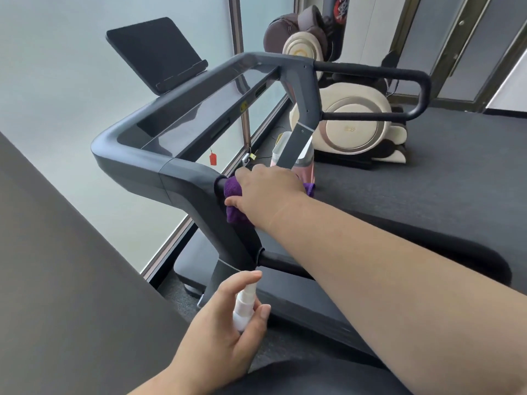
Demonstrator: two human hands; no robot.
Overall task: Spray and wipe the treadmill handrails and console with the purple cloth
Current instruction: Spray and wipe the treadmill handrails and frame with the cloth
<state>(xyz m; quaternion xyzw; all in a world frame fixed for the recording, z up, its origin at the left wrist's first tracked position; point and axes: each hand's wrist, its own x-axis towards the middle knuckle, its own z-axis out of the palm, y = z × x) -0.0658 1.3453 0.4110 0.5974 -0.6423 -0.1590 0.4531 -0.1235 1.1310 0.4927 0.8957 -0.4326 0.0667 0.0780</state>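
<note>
While legible writing escapes view: right hand [268, 189] gripping purple cloth [232, 192], left hand [225, 323] gripping spray bottle [244, 306].

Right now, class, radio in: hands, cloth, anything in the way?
Right hand grips purple cloth around near handrail. Left hand holds spray bottle. Nothing blocking.

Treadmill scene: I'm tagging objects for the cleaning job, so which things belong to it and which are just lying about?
Job:
purple cloth under right hand
spray bottle in left hand
handrail
console

Lying about:
massage chair
red tag
pink container
</note>
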